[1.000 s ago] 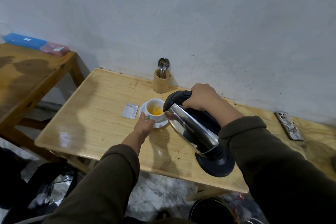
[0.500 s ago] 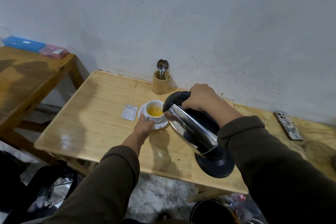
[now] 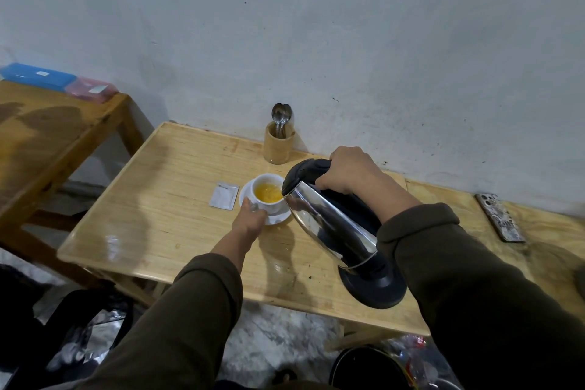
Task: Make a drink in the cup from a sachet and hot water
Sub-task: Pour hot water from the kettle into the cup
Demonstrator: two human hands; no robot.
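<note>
The cup [image 3: 268, 193] stands on a saucer [image 3: 278, 218] on the desk [image 3: 164, 215] and holds yellow liquid. The left hand [image 3: 250, 221] has its grip closed on the cup's near side. The right hand [image 3: 351, 173] has its grip clamped on the handle of the kettle [image 3: 329, 225], tilted with its spout at the cup's right rim. The sachet [image 3: 224, 195] lies flat just left of the cup. A spoon holder [image 3: 279, 146] stands behind the cup.

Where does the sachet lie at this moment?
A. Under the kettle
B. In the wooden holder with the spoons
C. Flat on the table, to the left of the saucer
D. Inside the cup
C: the sachet lies flat on the table, just left of the saucer that carries the cup, apart from the kettle.
</note>
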